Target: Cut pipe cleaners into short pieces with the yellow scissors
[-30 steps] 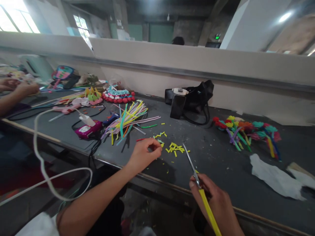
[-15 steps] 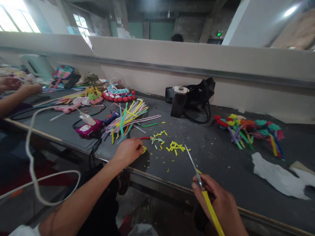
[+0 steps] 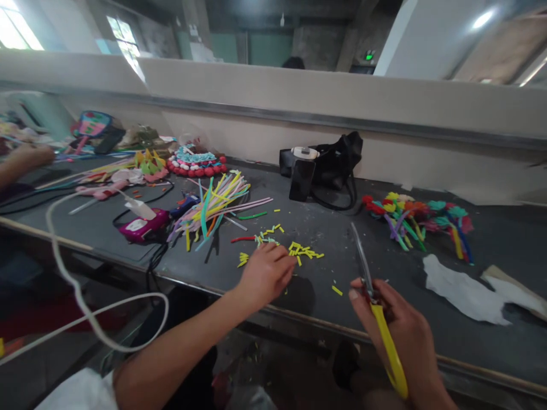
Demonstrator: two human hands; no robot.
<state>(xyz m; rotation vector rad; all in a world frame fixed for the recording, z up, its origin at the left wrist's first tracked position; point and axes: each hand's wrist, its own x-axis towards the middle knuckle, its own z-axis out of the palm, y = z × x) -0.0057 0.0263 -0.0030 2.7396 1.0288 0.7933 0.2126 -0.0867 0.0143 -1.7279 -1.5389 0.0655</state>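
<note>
Yellow snippets (image 3: pixel 305 250) lie on the worktop (image 3: pixel 325 222) by your left hand (image 3: pixel 267 273); whether it pinches one, you cannot tell. Light and soft, they want a fingertip pinch. Your right hand (image 3: pixel 401 336) clasps the scissors (image 3: pixel 363 262) by the handle.

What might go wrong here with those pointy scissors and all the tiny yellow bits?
1. The right hand holds the scissors with the blades sticking out, not far from the left hand; a quick reach might meet the tips.
2. The yellow bits lie loose near the front edge of the table; a sweep of the left hand might knock some off.
3. The white cable loops off the table beside the left arm and might snag.
</note>
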